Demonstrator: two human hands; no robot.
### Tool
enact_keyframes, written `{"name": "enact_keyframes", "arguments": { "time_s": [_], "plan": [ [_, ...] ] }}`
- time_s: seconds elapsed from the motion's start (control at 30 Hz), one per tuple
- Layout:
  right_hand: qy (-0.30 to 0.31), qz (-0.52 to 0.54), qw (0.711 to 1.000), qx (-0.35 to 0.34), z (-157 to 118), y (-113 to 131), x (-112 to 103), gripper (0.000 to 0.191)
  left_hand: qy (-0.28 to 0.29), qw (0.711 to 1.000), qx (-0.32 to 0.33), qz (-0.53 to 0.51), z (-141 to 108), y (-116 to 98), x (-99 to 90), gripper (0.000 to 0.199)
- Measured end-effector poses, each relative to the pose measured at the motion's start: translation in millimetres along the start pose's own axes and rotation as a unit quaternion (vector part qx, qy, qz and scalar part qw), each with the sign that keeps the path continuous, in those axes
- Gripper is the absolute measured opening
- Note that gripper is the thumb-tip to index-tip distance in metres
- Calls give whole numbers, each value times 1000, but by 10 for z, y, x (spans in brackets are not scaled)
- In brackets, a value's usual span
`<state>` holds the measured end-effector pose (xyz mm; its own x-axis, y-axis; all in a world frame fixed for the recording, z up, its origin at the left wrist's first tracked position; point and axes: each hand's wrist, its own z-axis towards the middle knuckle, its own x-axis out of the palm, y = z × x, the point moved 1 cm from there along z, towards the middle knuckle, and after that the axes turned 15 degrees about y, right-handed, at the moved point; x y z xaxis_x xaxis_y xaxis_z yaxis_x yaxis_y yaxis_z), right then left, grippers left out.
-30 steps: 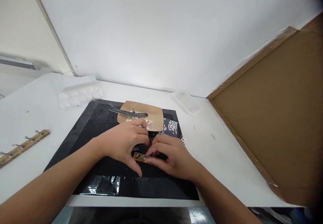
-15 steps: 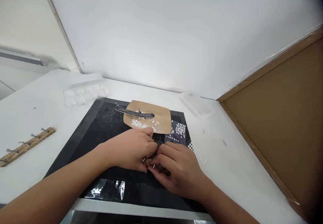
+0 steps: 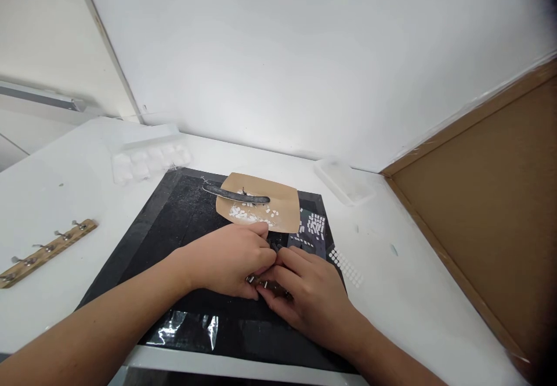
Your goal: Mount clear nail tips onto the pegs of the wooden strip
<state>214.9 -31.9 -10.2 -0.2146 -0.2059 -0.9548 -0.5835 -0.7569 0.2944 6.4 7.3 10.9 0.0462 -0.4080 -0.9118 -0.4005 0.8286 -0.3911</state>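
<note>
wooden bar (image 3: 47, 251) with metal fittings, on white worktop (image 3: 78, 171). left hand (image 3: 232, 258), pinching a small brown strip (image 3: 273, 288), mostly hidden, over the black mat (image 3: 174, 223). right hand (image 3: 308, 293), pinching the same strip. sheet of white squares (image 3: 347, 266), at the mat's right edge.

At left, note a wooden strip (image 3: 38, 258) bearing metal fittings (image 3: 64, 235). Behind, see a translucent compartmented tray (image 3: 150, 160) and, farther right, a shallow container (image 3: 343, 181), apparently plastic. At far right, note a brown panel (image 3: 487, 217).
</note>
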Motion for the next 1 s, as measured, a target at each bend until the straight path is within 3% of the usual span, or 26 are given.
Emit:
{"name": "enact_keyframes", "arguments": {
  "time_s": [0.37, 0.67, 1.0],
  "plan": [
    [44, 82, 996, 14, -24, -57, -35, 11, 6, 1000, -14, -8, -4, -9, -4, 34],
    [53, 71, 996, 16, -14, -29, -42, 14, 12, 1000, -16, -13, -11, 14, -11, 42],
    [68, 107, 991, 40, -76, -106, -137, 12, 19, 999, -27, -38, -20, 36, 2, 36]
  ]
}}
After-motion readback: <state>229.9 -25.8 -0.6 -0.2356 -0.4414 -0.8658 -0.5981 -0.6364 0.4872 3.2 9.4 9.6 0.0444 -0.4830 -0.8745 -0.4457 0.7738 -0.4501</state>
